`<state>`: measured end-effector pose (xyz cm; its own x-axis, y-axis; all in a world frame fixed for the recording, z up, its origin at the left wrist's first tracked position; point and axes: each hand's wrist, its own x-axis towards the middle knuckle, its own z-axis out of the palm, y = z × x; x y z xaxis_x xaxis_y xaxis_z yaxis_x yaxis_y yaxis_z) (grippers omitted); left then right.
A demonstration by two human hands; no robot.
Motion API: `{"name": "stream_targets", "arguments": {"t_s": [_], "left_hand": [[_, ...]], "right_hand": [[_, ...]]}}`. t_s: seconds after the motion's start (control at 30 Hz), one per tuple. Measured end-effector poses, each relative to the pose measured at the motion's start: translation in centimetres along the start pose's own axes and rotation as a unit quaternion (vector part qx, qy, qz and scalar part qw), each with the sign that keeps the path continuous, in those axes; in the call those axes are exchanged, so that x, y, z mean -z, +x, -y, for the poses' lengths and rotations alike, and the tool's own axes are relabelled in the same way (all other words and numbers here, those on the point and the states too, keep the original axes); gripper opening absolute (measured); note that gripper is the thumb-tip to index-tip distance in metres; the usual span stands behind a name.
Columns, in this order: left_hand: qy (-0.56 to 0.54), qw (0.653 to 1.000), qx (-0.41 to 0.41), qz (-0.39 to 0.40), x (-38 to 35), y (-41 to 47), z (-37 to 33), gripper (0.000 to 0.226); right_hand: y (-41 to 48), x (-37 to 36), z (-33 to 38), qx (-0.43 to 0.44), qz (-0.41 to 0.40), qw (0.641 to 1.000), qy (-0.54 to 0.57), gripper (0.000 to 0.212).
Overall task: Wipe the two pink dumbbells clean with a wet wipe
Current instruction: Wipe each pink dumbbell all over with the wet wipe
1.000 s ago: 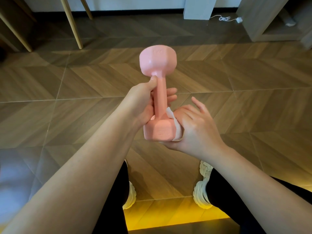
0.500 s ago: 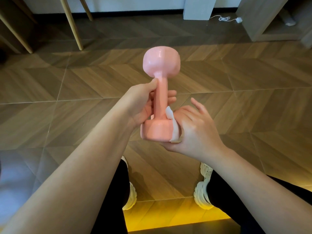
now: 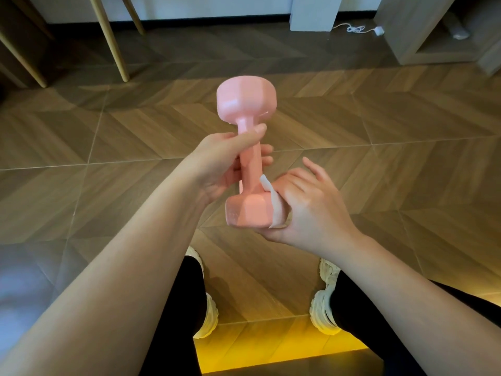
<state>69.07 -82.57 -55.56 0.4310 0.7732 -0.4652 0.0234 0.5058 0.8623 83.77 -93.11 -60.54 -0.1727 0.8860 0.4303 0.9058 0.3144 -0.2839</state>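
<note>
Now | left hand (image 3: 217,161) grips dumbbell (image 3: 245,101) | right hand (image 3: 306,210) holds wipe (image 3: 276,210) | embossing (image 3: 233,214) unreadable

Dumbbell (image 3: 250,169): pink coating, smooth, satin sheen, with highlights on its far head. Wipe (image 3: 275,209), against the dumbbell's near head: thin white sheet, matt, limp; cloth or paper not determinable. Floor (image 3: 379,158) below the dumbbell: wood-grain chevron planks, low gloss. Legs (image 3: 108,39) beyond the dumbbell: pale, smooth wood.
</note>
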Motion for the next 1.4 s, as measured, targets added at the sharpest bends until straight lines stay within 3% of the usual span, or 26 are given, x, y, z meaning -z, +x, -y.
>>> {"name": "stream_targets", "arguments": {"t_s": [0.07,0.27,0.43,0.57,0.67,0.87,1.2,1.4], "left_hand": [[-0.008,1.000,0.003,-0.005,-0.2,0.0,0.1,0.041],[-0.010,1.000,0.017,0.015,0.3,0.5,-0.1,0.006],[-0.021,1.000,0.003,-0.015,0.7,0.5,0.1,0.018],[-0.056,0.998,0.018,0.010,0.1,0.1,0.0,0.035],[-0.022,1.000,0.002,0.011,-0.7,0.1,-0.1,0.046],[0.004,1.000,0.016,0.011,0.1,0.3,0.0,0.022],[-0.014,1.000,-0.008,0.025,-0.1,0.0,-0.3,0.033],[0.013,1.000,0.007,0.001,0.7,0.3,0.0,0.018]], "right_hand": [[-0.1,0.1,-0.2,0.002,-0.003,1.000,-0.005,0.048],[-0.2,0.0,-0.4,-0.001,-0.004,1.000,-0.012,0.045],[-0.1,0.2,-0.4,-0.009,-0.028,1.000,0.005,0.050],[0.2,0.0,0.4,-0.013,-0.023,0.999,0.020,0.048],[0.1,0.1,0.1,-0.010,-0.014,1.000,0.012,0.045],[-0.3,0.2,-0.2,0.003,-0.015,1.000,-0.007,0.044],[0.0,-0.1,0.1,0.004,-0.008,1.000,0.003,0.044],[-0.4,-0.2,-0.2,0.009,0.001,1.000,-0.003,0.045]]}}
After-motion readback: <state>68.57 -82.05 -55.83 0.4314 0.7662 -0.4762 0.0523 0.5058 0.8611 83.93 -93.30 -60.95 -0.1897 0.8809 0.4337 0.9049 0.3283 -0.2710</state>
